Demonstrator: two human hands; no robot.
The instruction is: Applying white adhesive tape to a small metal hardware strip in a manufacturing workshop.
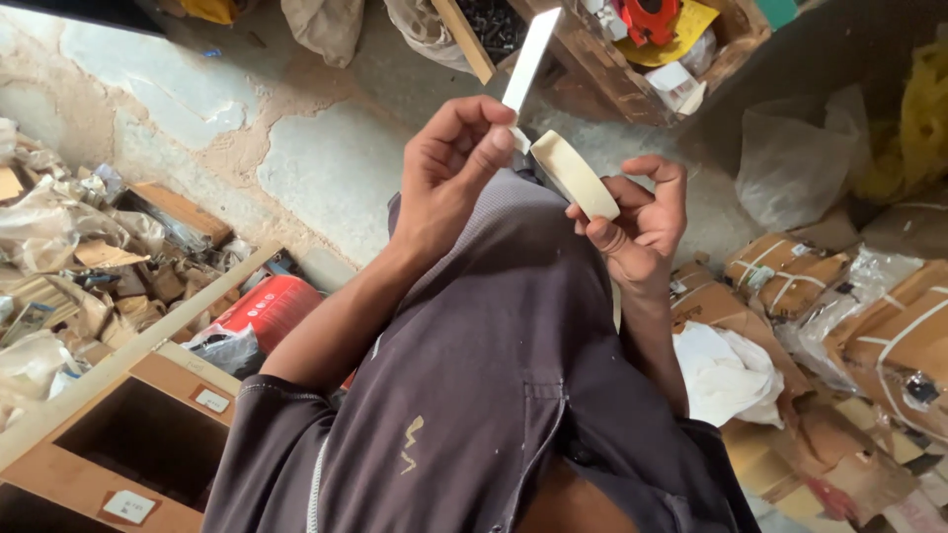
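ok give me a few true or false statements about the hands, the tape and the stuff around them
1. The right hand holds a roll of cream tape. True.
2. The left hand pinches a strip of tape drawn off the roll. True.
3. The strip hangs down toward the floor. False: it stands up and away from the roll.
4. A red container lies beside the wooden shelf. True.
5. The person wears a bright yellow shirt. False: the shirt is dark grey.
6. Both hands rest flat on a cardboard box. False: both are raised in the air, holding tape.
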